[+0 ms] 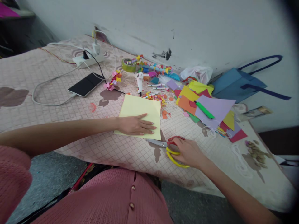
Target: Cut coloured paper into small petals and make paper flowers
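A pale yellow sheet of paper lies flat near the table's front edge. My left hand rests on it, palm down with the fingers stretched out. To the right of the sheet, my right hand is on the handles of a pair of scissors, one handle red and the other yellow. The blades look closed and point left, by the sheet's lower right corner. Part of the red handle is hidden by my fingers.
Behind the sheet are a white glue gun, pens, paper scraps and green tape. Coloured papers with a green marker and a blue bag lie right. A tablet and power strip with cables sit left.
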